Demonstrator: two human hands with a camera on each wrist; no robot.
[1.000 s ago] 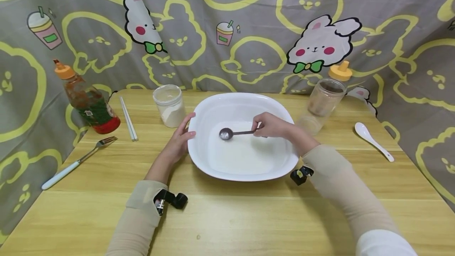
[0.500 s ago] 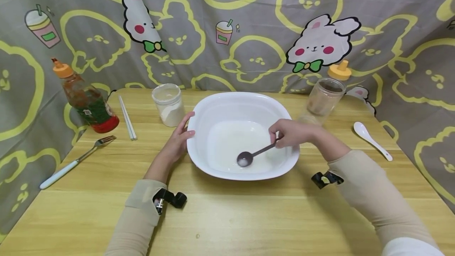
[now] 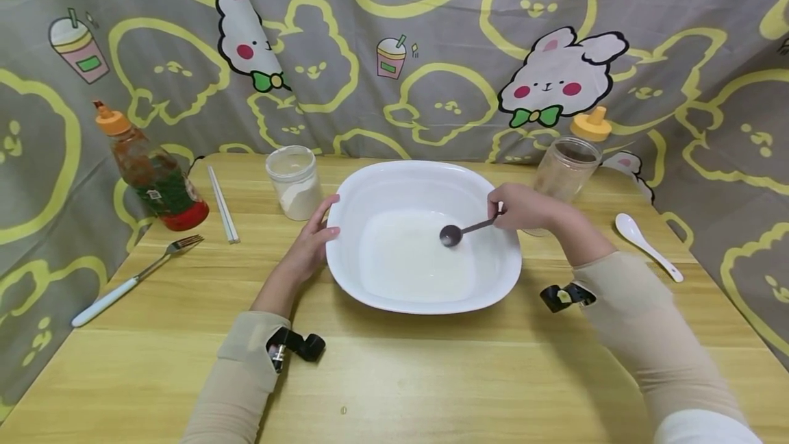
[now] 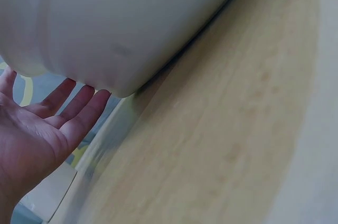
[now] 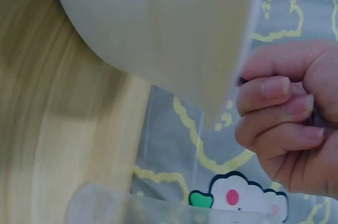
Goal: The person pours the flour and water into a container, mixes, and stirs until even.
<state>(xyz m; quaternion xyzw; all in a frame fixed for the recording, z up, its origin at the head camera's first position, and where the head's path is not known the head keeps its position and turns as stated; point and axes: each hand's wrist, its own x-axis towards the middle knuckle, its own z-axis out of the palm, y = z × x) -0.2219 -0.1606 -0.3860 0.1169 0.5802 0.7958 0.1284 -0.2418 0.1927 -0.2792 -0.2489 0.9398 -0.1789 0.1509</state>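
R hand (image 3: 520, 207) grips a dark metal spoon (image 3: 459, 231) by the handle, fingers curled round it; spoon bowl sits in the white liquid at the right side of the white dish (image 3: 370, 187). L hand (image 3: 311, 238) is flat w/ straight fingers against the dish's left rim, steadying it. Judging by this, stirring looks underway: liquid looks smooth, no lumps visible. Powder jar (image 3: 294, 183) just left of dish, clear jar (image 3: 564, 170) behind R hand. Fork (image 3: 132, 279), chopsticks (image 3: 222, 205), sauce bottle (image 3: 151, 173) far left; white spoon (image 3: 647, 244) far right.
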